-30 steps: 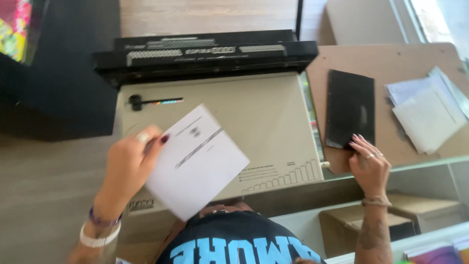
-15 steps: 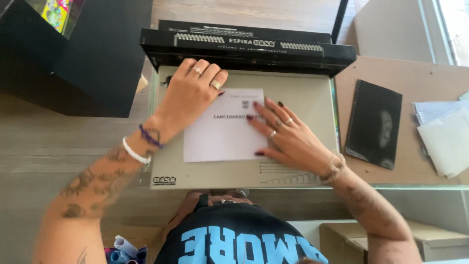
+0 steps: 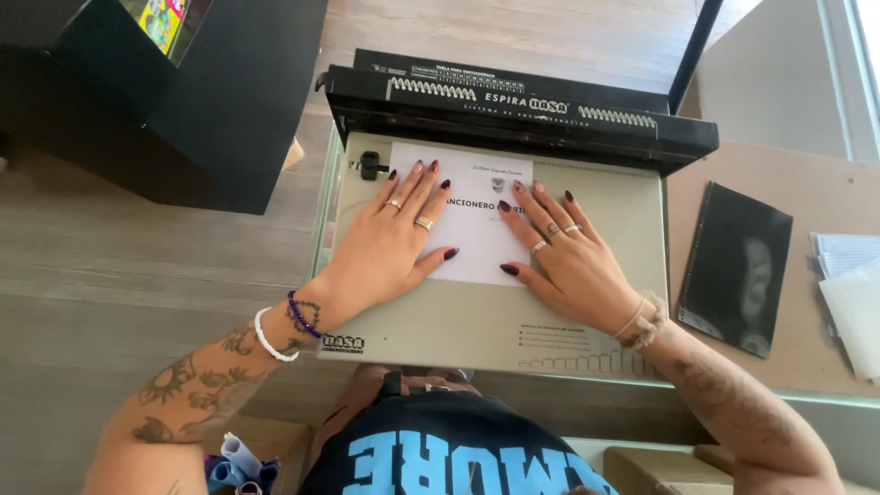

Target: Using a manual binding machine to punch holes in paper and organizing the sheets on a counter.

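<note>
Hands flat, fingers spread, gripping nothing: left hand (image 3: 390,243) and right hand (image 3: 564,261) press a white sheet (image 3: 467,220) onto the beige bed of the binding machine (image 3: 513,321). Sheet's top edge lies against the black punch slot (image 3: 522,119). Judged step: squaring the sheet for punching. Black cover (image 3: 733,266) lies apart on the worktop (image 3: 816,202), to the right.

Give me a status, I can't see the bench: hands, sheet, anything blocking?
Left hand and right hand flat on white sheet. Sheet's top edge at binding machine punch slot. Nothing blocking.
</note>
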